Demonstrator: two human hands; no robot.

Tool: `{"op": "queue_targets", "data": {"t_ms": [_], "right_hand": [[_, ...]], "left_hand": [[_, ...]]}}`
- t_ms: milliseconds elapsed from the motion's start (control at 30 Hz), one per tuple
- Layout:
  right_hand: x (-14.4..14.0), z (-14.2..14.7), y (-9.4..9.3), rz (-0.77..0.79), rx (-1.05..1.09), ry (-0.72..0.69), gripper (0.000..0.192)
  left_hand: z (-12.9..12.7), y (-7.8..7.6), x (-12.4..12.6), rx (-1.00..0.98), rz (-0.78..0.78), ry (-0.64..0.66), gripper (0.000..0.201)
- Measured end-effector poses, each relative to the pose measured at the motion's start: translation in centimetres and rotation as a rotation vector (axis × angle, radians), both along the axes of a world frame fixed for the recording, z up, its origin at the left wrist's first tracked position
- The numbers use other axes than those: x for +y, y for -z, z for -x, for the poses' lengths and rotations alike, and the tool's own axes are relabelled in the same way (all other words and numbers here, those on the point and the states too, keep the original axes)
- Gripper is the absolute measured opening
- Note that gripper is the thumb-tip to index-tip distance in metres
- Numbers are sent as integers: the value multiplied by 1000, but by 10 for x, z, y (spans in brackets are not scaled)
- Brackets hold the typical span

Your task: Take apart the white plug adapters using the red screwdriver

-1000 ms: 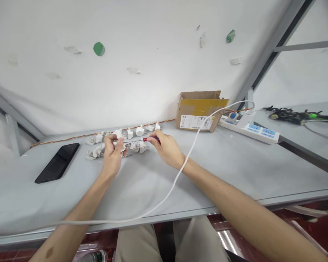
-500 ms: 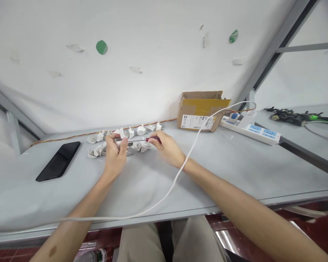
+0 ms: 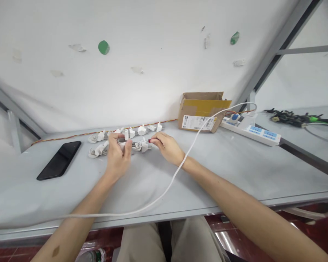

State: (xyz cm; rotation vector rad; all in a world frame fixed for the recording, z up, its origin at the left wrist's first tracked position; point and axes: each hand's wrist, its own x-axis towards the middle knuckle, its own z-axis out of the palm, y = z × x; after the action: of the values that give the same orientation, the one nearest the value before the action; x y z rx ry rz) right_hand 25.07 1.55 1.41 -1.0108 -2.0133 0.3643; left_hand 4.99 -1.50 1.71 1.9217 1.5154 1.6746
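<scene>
My left hand (image 3: pixel 117 158) is closed around a white electrical plug (image 3: pixel 122 143), partly hidden by the fingers. My right hand (image 3: pixel 168 148) pinches the red handle of a screwdriver (image 3: pixel 149 141). Its thin metal shaft points left toward the plug; whether the tip touches a screw is too small to tell. Several white plugs lie about the hands: a back row with a round plug (image 3: pixel 141 130) in it, and more in front, such as a plug (image 3: pixel 100 149) left of my left hand and a plug (image 3: pixel 144 147) beneath the shaft.
A black phone (image 3: pixel 59 161) lies at the left. An open cardboard box (image 3: pixel 199 111) stands back right, beside a power strip (image 3: pixel 258 133). A white cable (image 3: pixel 171 187) crosses over my right wrist and left forearm. Dark cables (image 3: pixel 292 117) lie far right.
My left hand has shifted slightly right and down with the plug, and the plug's angle looks changed. The right hand stays nearly in place with the screwdriver. The view has shifted slightly.
</scene>
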Motion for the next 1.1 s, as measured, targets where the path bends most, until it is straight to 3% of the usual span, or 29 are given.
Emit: {"op": "queue_targets", "data": {"t_ms": [233,367,500,700,833,933,1100], "right_hand": [[-3,-2,4,123,20,-52,25],[0,-2,5,30,10,-88,15],[3,-3,3,-54,-53,-75,26],[-4,-1,3,86,23,-50,24],[0,-2,2,-22,8,-58,16],[1,-3,1,-85,-38,-47,29],[-5,0,0,63,-7,-22,24]], "left_hand": [[-1,0,1,54,-30,16,31],[-1,-1,0,55,-18,17,30],[-1,-2,-2,-8,24,39,31],[0,-1,0,-25,18,41,31],[-1,-2,-1,-7,20,42,31],[-1,-2,-2,-22,49,49,31],[0,-1,-1,-12,66,45,30]]}}
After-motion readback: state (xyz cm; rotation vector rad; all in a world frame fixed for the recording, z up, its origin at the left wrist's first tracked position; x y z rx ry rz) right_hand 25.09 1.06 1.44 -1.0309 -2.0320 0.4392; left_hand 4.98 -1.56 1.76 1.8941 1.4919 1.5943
